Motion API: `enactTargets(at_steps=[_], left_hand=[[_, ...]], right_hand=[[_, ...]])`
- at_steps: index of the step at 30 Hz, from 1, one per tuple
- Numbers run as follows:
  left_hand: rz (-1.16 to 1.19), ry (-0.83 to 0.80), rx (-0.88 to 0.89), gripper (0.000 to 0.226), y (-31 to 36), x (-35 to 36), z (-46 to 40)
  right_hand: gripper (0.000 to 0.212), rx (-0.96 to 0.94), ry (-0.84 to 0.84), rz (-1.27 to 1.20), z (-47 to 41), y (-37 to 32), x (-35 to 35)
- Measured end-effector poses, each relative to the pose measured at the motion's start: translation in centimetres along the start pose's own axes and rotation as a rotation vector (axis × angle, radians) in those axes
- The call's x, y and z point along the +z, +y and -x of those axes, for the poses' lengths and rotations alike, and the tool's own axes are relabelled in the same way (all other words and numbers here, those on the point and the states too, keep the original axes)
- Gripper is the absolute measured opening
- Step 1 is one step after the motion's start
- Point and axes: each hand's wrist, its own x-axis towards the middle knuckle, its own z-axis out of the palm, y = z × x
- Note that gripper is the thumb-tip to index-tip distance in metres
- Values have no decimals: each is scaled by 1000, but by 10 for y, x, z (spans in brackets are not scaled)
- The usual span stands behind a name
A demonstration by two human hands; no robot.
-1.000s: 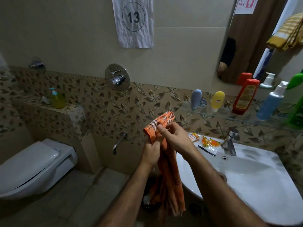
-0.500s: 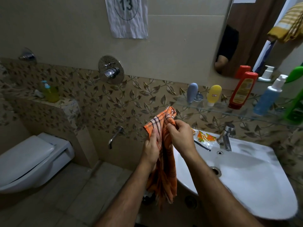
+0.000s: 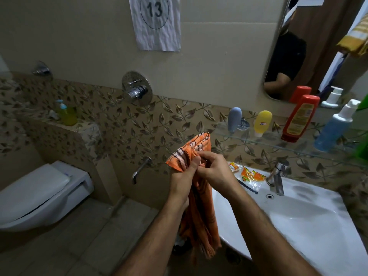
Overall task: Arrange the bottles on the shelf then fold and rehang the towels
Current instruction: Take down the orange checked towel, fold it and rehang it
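An orange checked towel [image 3: 199, 212] hangs bunched in front of me, left of the sink. My left hand [image 3: 183, 180] grips its upper part, thumb up against the cloth. My right hand [image 3: 216, 170] pinches the top folds beside it. On the glass shelf [image 3: 264, 141] stand a grey bottle [image 3: 234, 118], a yellow bottle [image 3: 262, 122], a red bottle [image 3: 299, 118] and a blue pump bottle [image 3: 334, 128]. A green bottle [image 3: 361, 150] shows at the right edge. A yellow striped towel [image 3: 354, 39] hangs at the top right.
A white sink [image 3: 298, 220] with a tap [image 3: 277, 177] and orange sachets [image 3: 250, 175] lies to the right. A toilet [image 3: 39, 194] stands at the left. A yellow soap dispenser [image 3: 66, 114] sits on the ledge. A mirror [image 3: 310, 46] and wall valve [image 3: 137, 88] are behind.
Both hands have bunched the towel's top closer together, and my right hand has shifted its pinch. The view has tilted down slightly.
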Motion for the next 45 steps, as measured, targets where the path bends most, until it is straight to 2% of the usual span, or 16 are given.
enactTargets(at_steps=[4,7,12,18,21,24,27,30,32,34,36,39,41,42,44,45], left_hand=[[-37,151,-72,13,5,3,-12],[-80,185,-80,23,7,-2,-19],[-357,267,-26,40,15,-21,-25],[-595,218,64,45,21,-21,-22],[-504,127,68,27,17,-16,-21],[-402,23,28,29,15,-11,-14],[-221,-38,-111,38,17,-15,-12],[-104,-302,-96,55,17,-30,-15],[-80,-454,-20,48,18,-36,-16],[-137,-412,49,28,22,-36,-18],[-144,-271,57,15,27,-36,-22],[-121,-153,-35,19,35,-35,-26],[-129,-168,-86,28,40,-34,-25],[-114,-184,-109,31,43,-33,-24],[-54,-238,-154,40,50,-32,-23],[-21,-280,-172,46,53,-32,-23]], right_hand=[[33,8,7,-19,-1,0,2],[35,75,66,-176,-5,4,3],[37,204,199,-409,-11,0,-7],[40,265,119,-558,-22,-24,-13],[41,228,50,-489,-22,-30,-4],[43,171,60,-419,-19,-29,6],[42,121,93,-339,-17,-27,10],[39,104,108,-365,-14,-32,12],[39,97,96,-414,-14,-36,13],[39,103,54,-538,-17,-38,9],[39,104,32,-686,-20,-37,2],[38,76,254,-624,-17,-23,-11],[52,80,432,-387,-14,-5,-16],[70,98,447,-302,-11,2,-16],[107,153,363,-283,-7,14,-18],[113,172,275,-354,-6,17,-20]])
